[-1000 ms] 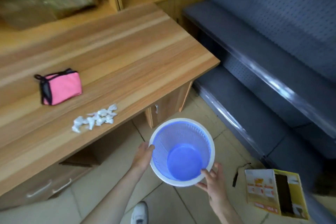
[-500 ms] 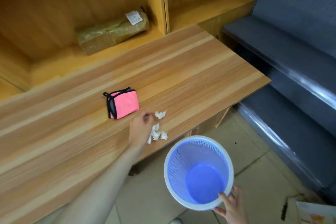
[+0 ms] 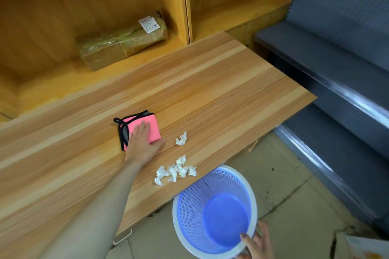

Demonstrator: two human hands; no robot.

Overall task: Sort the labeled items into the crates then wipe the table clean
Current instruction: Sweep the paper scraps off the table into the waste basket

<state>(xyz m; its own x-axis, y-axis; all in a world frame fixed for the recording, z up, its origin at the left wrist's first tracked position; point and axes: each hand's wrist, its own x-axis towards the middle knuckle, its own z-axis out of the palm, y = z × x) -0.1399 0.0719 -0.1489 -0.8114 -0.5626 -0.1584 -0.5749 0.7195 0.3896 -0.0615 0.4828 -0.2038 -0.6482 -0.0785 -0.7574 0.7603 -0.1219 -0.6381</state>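
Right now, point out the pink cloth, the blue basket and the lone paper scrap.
pink cloth (image 3: 152,125): head view, on its bare pink upper right part.
blue basket (image 3: 224,217): head view, on its inside bottom.
lone paper scrap (image 3: 181,139): head view, on its middle.

right hand (image 3: 257,244) cut off, parcel label (image 3: 148,24) unreadable

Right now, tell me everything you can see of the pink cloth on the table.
The pink cloth is a small, folded, roughly square pad of bright pink fabric, edged in black binding that ends in a short loop at its far left corner. A grey layer shows along its left side. It lies flat on the wooden table, left of the white paper scraps. The left hand presses flat on it, fingers spread across the top.
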